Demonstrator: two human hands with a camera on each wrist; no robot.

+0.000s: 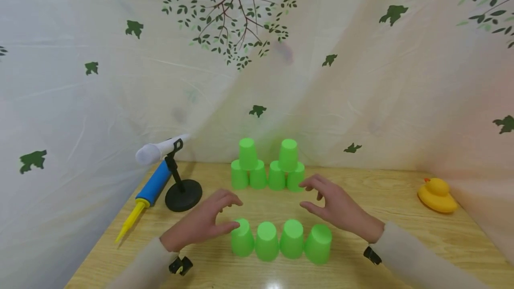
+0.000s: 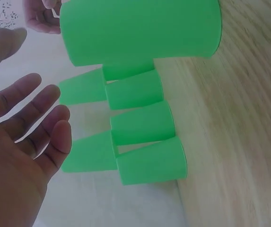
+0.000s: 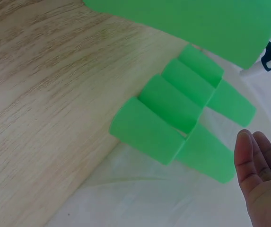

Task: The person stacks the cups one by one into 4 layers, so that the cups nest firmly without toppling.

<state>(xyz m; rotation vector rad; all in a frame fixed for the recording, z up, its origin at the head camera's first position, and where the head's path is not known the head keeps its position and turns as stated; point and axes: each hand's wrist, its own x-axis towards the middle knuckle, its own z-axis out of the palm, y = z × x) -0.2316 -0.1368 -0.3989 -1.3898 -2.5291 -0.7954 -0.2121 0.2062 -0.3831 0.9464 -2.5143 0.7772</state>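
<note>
In the head view, a front row of several upside-down green cups (image 1: 267, 241) stands on the wooden table. Behind it are two small pyramids of green cups, a left one (image 1: 248, 154) and a right one (image 1: 288, 155), each with one cup resting on two. My left hand (image 1: 201, 220) is held with spread, lightly bent fingers, its thumb tip overlapping the leftmost front cup (image 1: 242, 241). My right hand (image 1: 335, 202) hovers between the row and the right pyramid, thumb and fingers apart, holding nothing. Both palms face inward; the left wrist view shows the left hand (image 2: 26, 127) gripping nothing.
At the left, a white microphone (image 1: 158, 150) sits on a black stand (image 1: 184, 195), beside a blue and yellow pump (image 1: 152, 186). A yellow rubber duck (image 1: 437, 195) is at the right edge. A leaf-patterned white cloth (image 1: 225, 101) hangs behind the table.
</note>
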